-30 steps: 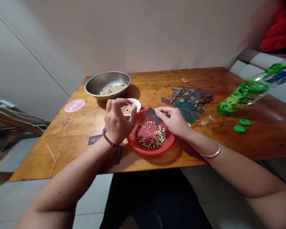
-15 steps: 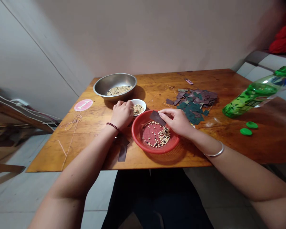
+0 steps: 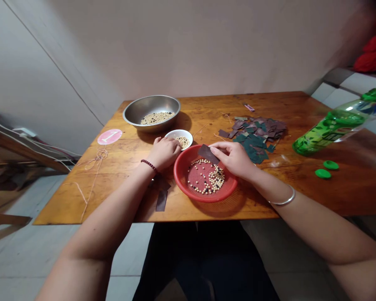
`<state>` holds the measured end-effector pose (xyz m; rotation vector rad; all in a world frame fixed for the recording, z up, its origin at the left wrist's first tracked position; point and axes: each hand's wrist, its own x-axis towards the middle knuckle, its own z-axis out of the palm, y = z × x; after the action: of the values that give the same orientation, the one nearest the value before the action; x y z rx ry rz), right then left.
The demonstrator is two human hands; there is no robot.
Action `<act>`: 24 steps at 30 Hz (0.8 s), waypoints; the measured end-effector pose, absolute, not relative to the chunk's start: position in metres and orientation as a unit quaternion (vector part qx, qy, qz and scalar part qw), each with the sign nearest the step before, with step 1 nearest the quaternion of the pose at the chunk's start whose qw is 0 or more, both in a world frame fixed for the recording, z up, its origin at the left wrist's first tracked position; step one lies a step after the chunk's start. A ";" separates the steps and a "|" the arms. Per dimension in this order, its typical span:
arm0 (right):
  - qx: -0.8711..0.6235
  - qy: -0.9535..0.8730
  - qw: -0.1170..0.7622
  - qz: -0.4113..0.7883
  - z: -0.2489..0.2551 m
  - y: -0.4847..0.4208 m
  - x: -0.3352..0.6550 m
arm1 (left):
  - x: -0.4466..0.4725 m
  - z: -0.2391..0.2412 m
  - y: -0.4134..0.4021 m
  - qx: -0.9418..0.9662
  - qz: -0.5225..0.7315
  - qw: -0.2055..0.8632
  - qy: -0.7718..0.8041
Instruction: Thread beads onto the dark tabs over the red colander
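A red basket [image 3: 181, 175] with pale and a few dark beans sits near the table's front edge. My right hand [image 3: 236, 159] rests on its far right rim, fingers pinched on a dark card piece [image 3: 207, 153] that slants into the basket. My left hand [image 3: 164, 152] lies curled on the table just left of the basket, fingertips at the rim of a small white bowl [image 3: 172, 134] of pale beans. What its closed fingers hold is hidden. A bead bracelet circles the left wrist, a metal bangle the right.
A steel bowl [image 3: 138, 109] with beans stands behind the white one. A heap of dark card scraps [image 3: 253, 133] lies to the right, then a tilted green bottle [image 3: 332, 125] and two green caps [image 3: 326, 169]. A pink round tag [image 3: 109, 136], string and dark strips [image 3: 161, 200] lie left.
My left hand dropped from above the basket's left rim to the table beside the white bowl. The view shifted left to right; my right hand stayed on the card.
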<state>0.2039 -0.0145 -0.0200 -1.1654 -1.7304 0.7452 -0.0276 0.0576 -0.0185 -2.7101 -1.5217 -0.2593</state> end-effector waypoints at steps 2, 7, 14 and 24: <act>-0.471 -0.696 0.448 0.306 -0.020 -0.015 0.204 | -0.028 -0.020 0.058 -0.869 -0.087 0.011 -0.486; -0.470 -0.693 0.447 0.313 -0.020 -0.015 0.204 | -0.027 -0.022 0.060 -0.868 -0.093 0.015 -0.488; -0.468 -0.695 0.445 0.315 -0.023 -0.013 0.205 | -0.025 -0.025 0.061 -0.856 -0.117 0.016 -0.503; -0.470 -0.689 0.449 0.319 -0.021 -0.014 0.204 | -0.025 -0.027 0.060 -0.845 -0.157 0.049 -0.508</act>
<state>0.2042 -0.0144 -0.0212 -1.1632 -1.7051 0.7887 -0.0252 0.0595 -0.0268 -2.5756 -1.5487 -0.4799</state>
